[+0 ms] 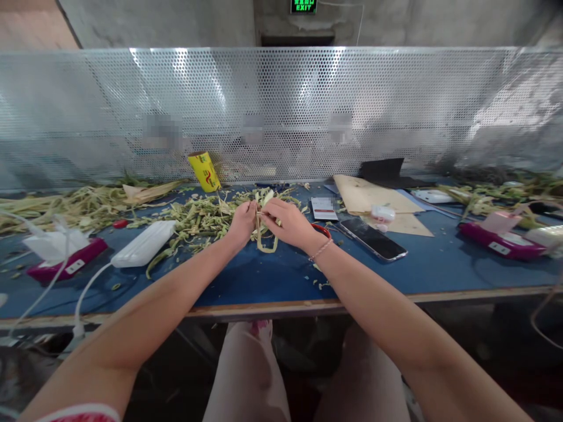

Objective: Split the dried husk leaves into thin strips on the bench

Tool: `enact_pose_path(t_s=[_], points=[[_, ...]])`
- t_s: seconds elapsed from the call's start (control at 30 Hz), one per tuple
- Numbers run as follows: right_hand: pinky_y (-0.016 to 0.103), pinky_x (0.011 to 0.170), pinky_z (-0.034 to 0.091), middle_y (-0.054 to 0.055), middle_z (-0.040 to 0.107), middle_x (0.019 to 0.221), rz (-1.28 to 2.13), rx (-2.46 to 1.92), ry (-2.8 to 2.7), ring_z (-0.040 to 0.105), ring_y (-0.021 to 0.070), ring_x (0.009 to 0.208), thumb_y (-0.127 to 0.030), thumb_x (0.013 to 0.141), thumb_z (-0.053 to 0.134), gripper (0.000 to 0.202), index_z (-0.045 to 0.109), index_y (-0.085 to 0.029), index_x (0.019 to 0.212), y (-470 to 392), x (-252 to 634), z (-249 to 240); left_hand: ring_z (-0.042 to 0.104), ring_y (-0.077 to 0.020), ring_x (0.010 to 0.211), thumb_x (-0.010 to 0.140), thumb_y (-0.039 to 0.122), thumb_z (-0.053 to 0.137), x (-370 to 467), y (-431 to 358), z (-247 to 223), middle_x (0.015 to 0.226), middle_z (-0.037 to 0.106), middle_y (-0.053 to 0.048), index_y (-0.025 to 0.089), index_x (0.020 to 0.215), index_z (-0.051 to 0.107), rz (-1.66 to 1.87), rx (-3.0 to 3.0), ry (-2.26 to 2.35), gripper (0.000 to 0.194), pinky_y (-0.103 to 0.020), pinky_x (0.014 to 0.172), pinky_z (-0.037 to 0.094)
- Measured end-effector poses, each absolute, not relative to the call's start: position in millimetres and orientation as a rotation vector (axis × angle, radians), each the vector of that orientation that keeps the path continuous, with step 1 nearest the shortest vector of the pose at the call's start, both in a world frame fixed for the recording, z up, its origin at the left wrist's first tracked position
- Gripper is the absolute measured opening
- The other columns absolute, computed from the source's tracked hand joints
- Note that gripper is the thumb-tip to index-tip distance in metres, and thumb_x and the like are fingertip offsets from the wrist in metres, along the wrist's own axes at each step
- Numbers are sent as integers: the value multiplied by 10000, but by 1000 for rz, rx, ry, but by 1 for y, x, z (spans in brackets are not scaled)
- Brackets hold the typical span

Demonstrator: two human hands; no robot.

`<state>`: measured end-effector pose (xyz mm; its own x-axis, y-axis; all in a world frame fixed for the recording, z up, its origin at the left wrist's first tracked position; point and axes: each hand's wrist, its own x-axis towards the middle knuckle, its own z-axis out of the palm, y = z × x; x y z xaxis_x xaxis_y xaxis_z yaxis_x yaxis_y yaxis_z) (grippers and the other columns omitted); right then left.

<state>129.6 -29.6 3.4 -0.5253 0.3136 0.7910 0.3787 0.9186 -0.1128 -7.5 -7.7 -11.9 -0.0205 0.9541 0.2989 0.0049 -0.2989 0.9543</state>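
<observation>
Both my hands meet over the middle of the blue table. My left hand (243,221) is closed, its thumb and fingers pinching a pale green plant strip (267,251). Close against it on the right, my right hand (288,221) is closed too, fingertips on the same plant piece. Part of the strip loops down below the fingers; its upper part is mostly hidden by them. Behind and left of my hands lies a heap of cut green plant pieces (200,215). A red-handled tool (322,230) shows partly beside my right wrist.
A yellow can (204,172) leans by the perforated metal screen (281,105). Left are a white power adapter (144,243), a magenta power strip (68,264) and long dry stalks (88,202). Right lie a phone (373,239), brown paper (369,196) and another magenta power strip (501,241).
</observation>
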Motion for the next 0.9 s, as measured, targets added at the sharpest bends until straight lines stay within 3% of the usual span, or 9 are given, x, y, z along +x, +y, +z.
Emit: enact_pose_path(t_s=[0.37,0.6,0.73,0.9], points=[[258,653,382,17,445,710,45,-604,-2030,434,127,667,-197,837,386,173,359,-206,666,-28,128,2,343,-63,412,805,295,465,-9,-4,-8,482,380,51,180,586,410,1496,1221,1154,254,-193,434,333],[255,631,383,-8,454,648,285,-882,-1692,453,117,613,-257,795,430,187,358,-205,631,-14,131,2,520,-94,616,759,397,522,-7,-12,-7,649,544,3,162,659,527,1370,1401,988,255,-203,557,424],[257,603,399,-29,451,581,517,-995,-1537,478,112,563,-281,784,443,185,380,-204,628,-6,138,2,540,-105,611,658,385,644,-7,-11,-10,649,593,-2,143,688,574,1232,1600,1027,254,-223,574,453],[241,562,435,-41,467,625,769,-943,-1381,497,93,554,-358,774,469,160,429,-208,736,9,143,-3,558,-90,566,665,310,664,-8,-5,-12,646,630,-20,116,707,592,1237,1496,1064,211,-251,626,489]])
